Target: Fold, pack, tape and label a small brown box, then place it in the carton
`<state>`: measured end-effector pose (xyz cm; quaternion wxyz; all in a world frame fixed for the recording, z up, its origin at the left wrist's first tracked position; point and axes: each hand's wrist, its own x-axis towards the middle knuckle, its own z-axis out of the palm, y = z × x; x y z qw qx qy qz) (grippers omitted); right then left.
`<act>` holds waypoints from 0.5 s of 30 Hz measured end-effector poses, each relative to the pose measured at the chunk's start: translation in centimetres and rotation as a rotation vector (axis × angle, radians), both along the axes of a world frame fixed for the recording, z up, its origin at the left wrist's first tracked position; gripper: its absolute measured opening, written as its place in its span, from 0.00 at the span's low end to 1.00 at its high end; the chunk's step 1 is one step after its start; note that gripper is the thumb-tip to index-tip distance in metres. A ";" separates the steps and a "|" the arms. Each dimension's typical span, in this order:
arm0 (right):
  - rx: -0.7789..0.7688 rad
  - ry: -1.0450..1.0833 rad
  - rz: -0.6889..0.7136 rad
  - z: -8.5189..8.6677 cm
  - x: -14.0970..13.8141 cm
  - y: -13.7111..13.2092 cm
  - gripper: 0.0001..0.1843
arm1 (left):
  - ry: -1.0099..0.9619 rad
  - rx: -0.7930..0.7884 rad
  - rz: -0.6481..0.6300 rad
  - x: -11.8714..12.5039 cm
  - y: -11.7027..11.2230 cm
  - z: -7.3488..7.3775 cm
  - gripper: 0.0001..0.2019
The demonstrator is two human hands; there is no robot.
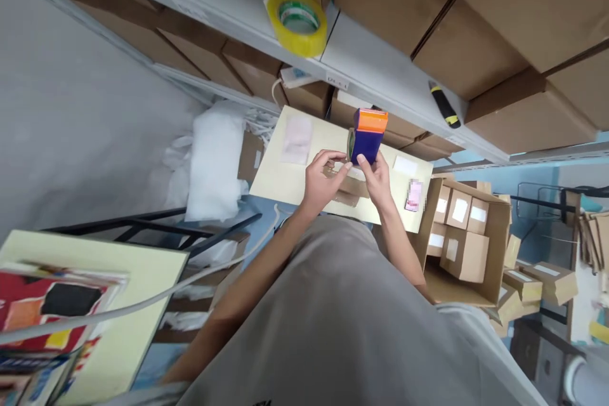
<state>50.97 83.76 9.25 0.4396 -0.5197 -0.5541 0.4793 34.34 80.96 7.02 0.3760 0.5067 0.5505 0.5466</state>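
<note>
Purple-and-orange, a boxy oblong object (pixel 368 141) is sitting in the right hand (pixel 377 181), which is gripping its near end; its long axis is pointing forward from that hand; the left hand (pixel 324 180) is curling just beside it, any hold unclear.

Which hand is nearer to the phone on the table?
Right. The right hand is just left of the phone, not touching it; the left hand is farther left, beyond the right hand.
</note>
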 end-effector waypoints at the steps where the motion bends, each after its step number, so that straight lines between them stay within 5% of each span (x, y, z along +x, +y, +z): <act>1: -0.034 0.029 -0.002 -0.3 -0.4 -1.1 0.30 | -0.015 -0.010 -0.002 0.0 -0.8 -0.3 0.13; 11: -0.145 0.081 0.021 -2.4 -1.8 -5.5 0.30 | -0.021 -0.141 -0.025 -0.9 -5.1 -1.2 0.12; 15: -0.161 0.045 0.081 -2.6 -1.8 -5.7 0.31 | -0.104 -0.244 0.035 -1.2 -5.8 -1.5 0.20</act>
